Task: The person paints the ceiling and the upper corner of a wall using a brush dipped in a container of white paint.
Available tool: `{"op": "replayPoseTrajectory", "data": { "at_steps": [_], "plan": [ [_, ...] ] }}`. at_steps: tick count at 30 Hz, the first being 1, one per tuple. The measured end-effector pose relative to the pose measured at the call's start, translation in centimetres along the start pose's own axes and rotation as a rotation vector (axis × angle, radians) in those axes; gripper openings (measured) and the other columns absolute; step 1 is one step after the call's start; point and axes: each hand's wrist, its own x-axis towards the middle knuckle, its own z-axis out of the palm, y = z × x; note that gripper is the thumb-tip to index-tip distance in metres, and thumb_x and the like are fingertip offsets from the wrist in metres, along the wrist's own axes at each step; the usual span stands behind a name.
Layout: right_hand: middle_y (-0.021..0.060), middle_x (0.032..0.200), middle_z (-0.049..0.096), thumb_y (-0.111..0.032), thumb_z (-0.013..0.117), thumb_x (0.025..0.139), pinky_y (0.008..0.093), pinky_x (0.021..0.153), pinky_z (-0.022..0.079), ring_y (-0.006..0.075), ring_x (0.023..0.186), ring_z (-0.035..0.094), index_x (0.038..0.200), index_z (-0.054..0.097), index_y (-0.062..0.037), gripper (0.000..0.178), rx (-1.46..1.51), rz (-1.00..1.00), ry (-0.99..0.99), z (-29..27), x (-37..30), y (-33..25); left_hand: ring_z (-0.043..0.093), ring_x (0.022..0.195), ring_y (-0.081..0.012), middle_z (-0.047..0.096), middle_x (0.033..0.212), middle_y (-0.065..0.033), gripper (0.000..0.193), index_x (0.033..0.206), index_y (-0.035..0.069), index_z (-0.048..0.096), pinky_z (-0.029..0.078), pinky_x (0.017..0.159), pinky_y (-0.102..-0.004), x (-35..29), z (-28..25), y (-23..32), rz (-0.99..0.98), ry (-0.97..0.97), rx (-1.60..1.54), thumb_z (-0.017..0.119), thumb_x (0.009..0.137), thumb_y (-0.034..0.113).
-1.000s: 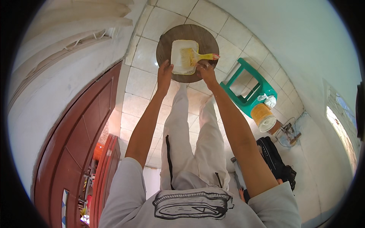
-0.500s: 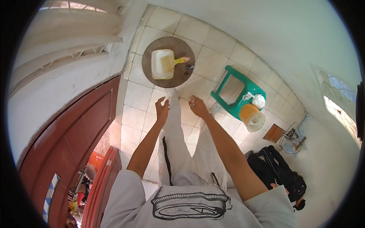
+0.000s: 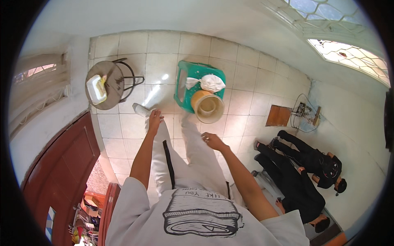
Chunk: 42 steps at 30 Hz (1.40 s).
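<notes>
My left hand [image 3: 155, 121] hangs before my left leg with nothing in it, its fingers loosely stretched. Over by my right leg, my right hand [image 3: 213, 140] is loosely bent, thumb and fingers apart, with no object visible in it. Ahead of both stands a green plastic stool [image 3: 183, 78]. On the stool are a yellowish bucket [image 3: 200, 97], open at the top, and a knotted white plastic bag [image 3: 212, 83]. At the left, a round-topped stool [image 3: 113, 78] with dark metal legs carries a white paint tray [image 3: 95, 90]. A yellow-handled brush [image 3: 103, 82] lies at the tray.
Brown doors [image 3: 61, 160] stand at the left. To the right, two people in black [image 3: 295, 180] are by the wall. A brown square panel [image 3: 278, 115] and tangled cables [image 3: 304, 111] lie near the far right corner. Pale tiles [image 3: 162, 65] cover the floor.
My view has swung right and I have stepped closer to the green stool. The round stool with the tray now shows at the far left. Both hands have dropped lower beside my legs.
</notes>
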Motion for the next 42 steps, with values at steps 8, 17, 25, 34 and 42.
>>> {"op": "replayPoseTrajectory", "data": {
  "at_steps": [8, 17, 25, 34, 42],
  "plan": [
    [0.0066, 0.099, 0.072, -0.028, 0.053, 0.103, 0.0321, 0.069, 0.055, 0.0156, 0.084, 0.068, 0.116, 0.063, -0.0060, 0.027, 0.451, 0.426, 0.389, -8.2, 2.8, 14.3, 0.060, 0.109, -0.0226, 0.060, 0.126, -0.0074, 0.043, 0.135, 0.011, 0.055, 0.052, 0.087, -0.0375, 2.5, 11.3, 2.1, 0.041, -0.079, 0.185, 0.049, 0.103, 0.040],
    [0.0133, 0.132, 0.060, -0.035, 0.055, 0.102, 0.0417, 0.092, 0.053, 0.0257, 0.120, 0.058, 0.139, 0.051, -0.0070, 0.047, 0.580, 0.251, 0.528, -14.6, 16.3, 12.4, 0.046, 0.135, -0.0262, 0.049, 0.147, -0.0147, 0.065, 0.148, 0.000, 0.042, 0.031, 0.114, -0.0332, 7.7, 17.3, 1.7, 0.150, 0.020, 0.391, 0.042, 0.105, 0.048],
    [0.0197, 0.134, 0.059, -0.018, 0.069, 0.093, 0.0375, 0.103, 0.045, 0.0262, 0.123, 0.057, 0.144, 0.046, 0.0010, 0.059, 0.764, 0.147, 0.402, -14.4, 17.8, 10.4, 0.050, 0.131, -0.0295, 0.052, 0.140, -0.0248, 0.097, 0.150, -0.005, 0.035, 0.038, 0.109, -0.0353, 9.1, 18.3, 2.3, 0.104, 0.012, 0.328, 0.062, 0.089, 0.065],
    [0.0147, 0.122, 0.066, -0.007, 0.077, 0.085, 0.0347, 0.096, 0.049, 0.0220, 0.108, 0.063, 0.146, 0.046, -0.0001, 0.069, 0.855, 0.157, 0.334, -14.4, 18.2, 8.4, 0.060, 0.108, -0.0238, 0.063, 0.123, -0.0204, 0.087, 0.140, -0.007, 0.047, 0.047, 0.094, -0.0338, 10.7, 16.1, 0.7, 0.201, -0.008, 0.295, 0.072, 0.086, 0.057],
    [0.0122, 0.123, 0.064, -0.010, 0.080, 0.082, 0.0350, 0.090, 0.051, 0.0185, 0.105, 0.062, 0.143, 0.049, -0.0009, 0.069, 0.726, 0.049, 0.310, -11.4, 21.6, 1.9, 0.060, 0.107, -0.0226, 0.064, 0.123, -0.0165, 0.076, 0.137, -0.003, 0.053, 0.047, 0.093, -0.0332, 9.5, 8.4, 4.5, 0.226, -0.042, 0.213, 0.072, 0.088, 0.052]
  ]
}}
